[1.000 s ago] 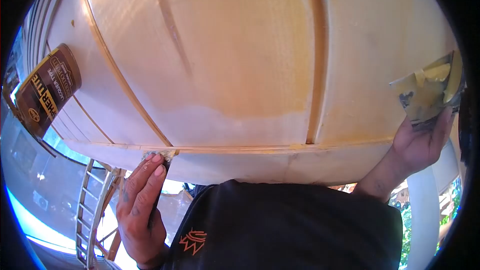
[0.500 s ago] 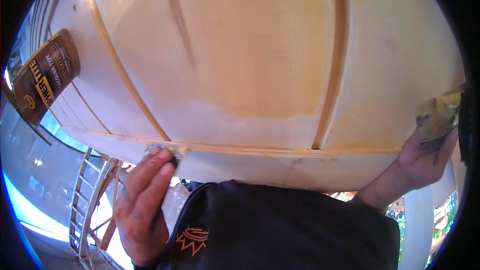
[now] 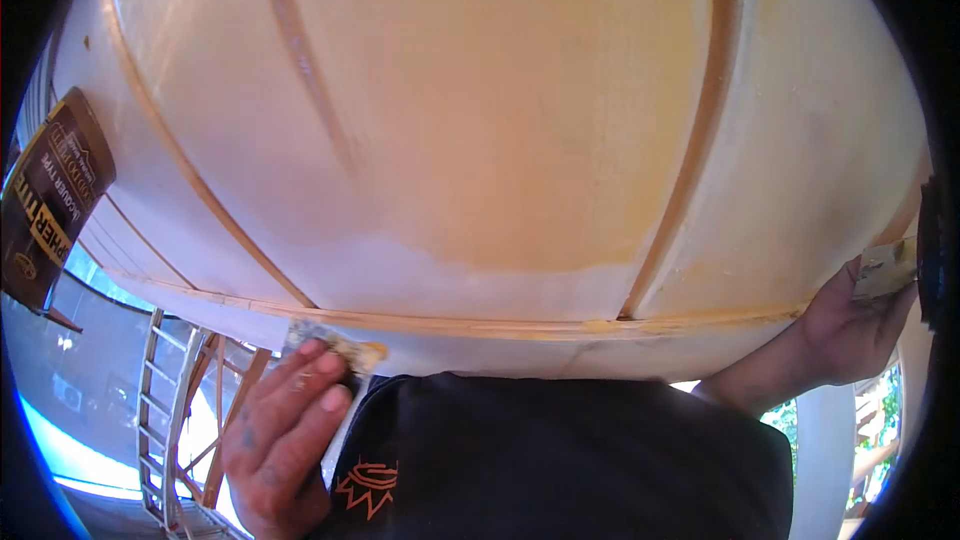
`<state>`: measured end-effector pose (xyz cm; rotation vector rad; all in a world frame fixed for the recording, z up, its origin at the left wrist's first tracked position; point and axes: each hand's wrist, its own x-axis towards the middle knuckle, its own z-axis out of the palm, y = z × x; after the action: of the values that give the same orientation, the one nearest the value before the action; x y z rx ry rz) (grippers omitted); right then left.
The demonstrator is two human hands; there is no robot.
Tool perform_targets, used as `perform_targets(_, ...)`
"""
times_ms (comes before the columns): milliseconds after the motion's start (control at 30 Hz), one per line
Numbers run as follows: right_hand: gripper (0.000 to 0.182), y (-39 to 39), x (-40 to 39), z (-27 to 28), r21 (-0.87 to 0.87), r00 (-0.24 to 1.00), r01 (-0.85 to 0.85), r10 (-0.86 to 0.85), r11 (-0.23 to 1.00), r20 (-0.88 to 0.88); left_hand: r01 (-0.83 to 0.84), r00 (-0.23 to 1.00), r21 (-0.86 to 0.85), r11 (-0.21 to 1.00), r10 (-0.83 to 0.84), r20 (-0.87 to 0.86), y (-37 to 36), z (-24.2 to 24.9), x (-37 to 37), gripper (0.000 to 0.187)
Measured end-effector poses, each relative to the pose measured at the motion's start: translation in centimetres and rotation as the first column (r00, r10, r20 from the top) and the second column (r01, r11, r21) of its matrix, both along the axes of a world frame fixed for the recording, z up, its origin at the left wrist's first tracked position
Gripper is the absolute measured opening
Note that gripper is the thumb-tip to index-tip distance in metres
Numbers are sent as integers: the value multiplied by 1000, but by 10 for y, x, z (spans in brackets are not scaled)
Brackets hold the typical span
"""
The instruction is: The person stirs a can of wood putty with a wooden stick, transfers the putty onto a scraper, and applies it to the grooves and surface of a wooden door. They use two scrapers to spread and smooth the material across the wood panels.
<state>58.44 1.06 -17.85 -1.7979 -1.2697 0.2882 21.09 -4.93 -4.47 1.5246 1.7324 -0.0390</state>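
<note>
My left hand (image 3: 280, 435) is closed on a flat putty-smeared spreader (image 3: 340, 342), its fingers pressed over the near side. Yellowish putty sits on the spreader's edge, just below a long wooden strip (image 3: 470, 324) on a pale panel (image 3: 500, 140). At the far right, my right hand (image 3: 855, 335) grips another flat putty-smeared piece (image 3: 885, 270), whose far end is cut off by the dark rim of the view. I cannot make out whether it has a handle.
A brown can (image 3: 55, 195) labelled lacquer type stands tilted in the view at the left. Narrow wooden battens (image 3: 690, 180) cross the panel. A metal ladder (image 3: 165, 420) and wooden supports (image 3: 215, 430) stand at lower left. The dark shirt (image 3: 570, 455) fills the bottom.
The view has shifted, so the can and left battens sit further left and lower. My left hand and its spreader are slightly lower, away from the wooden strip. Both hands keep their hold.
</note>
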Motion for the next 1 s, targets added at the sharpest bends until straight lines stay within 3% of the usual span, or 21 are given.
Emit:
perform_targets(33,46,-4,4,-2,-17,966,8,-3,1000,258,86,996,-56,995,-84,37,7,-2,2,28)
perform_targets(100,49,0,6,2,46,994,28,-23,999,-108,95,992,-76,993,-89,84,5,-6,8,33)
perform_targets(167,51,4,4,4,99,884,76,-21,992,-467,128,990,-48,991,-124,69,5,-10,17,34)
perform_targets(233,46,2,-7,1,59,935,67,-42,996,-351,163,985,-42,986,-161,54,7,-12,29,35)
perform_targets(267,42,0,-21,-4,-9,998,46,-46,999,-45,181,983,-45,982,-179,46,10,-11,36,35)
perform_targets(333,37,-1,-20,-3,-52,927,-116,90,992,-364,229,972,-61,972,-225,63,15,-12,48,41)
perform_targets(367,37,3,-7,4,77,508,-232,189,970,-840,256,965,-63,965,-251,76,16,-14,53,43)
perform_targets(400,37,6,-3,8,256,-121,-247,233,934,-965,284,957,-63,957,-278,86,16,-15,58,45)
perform_targets(433,36,5,-6,5,135,185,-104,152,985,-971,314,947,-65,947,-307,95,15,-16,62,48)
perform_targets(500,35,5,-24,-3,19,657,277,-174,961,-734,355,934,-95,930,-351,62,14,-15,70,53)
perform_targets(567,34,0,-39,-4,0,861,205,-180,979,-476,387,922,-96,917,-386,24,11,-15,78,54)
perform_targets(633,32,-1,-41,-7,29,828,43,-20,999,-560,432,902,-58,900,-431,39,5,-19,75,49)
perform_targets(667,31,1,-37,-7,114,652,-77,137,990,-746,450,893,-41,892,-448,45,2,-20,74,47)
perform_targets(767,28,0,-43,-3,267,395,-167,313,949,-864,505,861,-82,859,-508,-22,-5,-28,82,55)
perform_targets(900,32,-4,-35,-7,196,545,-131,236,972,-805,475,880,-82,876,-476,5,-6,-28,88,57)
perform_targets(1000,34,-5,-44,0,99,555,-80,127,992,-822,419,908,-120,900,-414,68,9,-25,87,67)
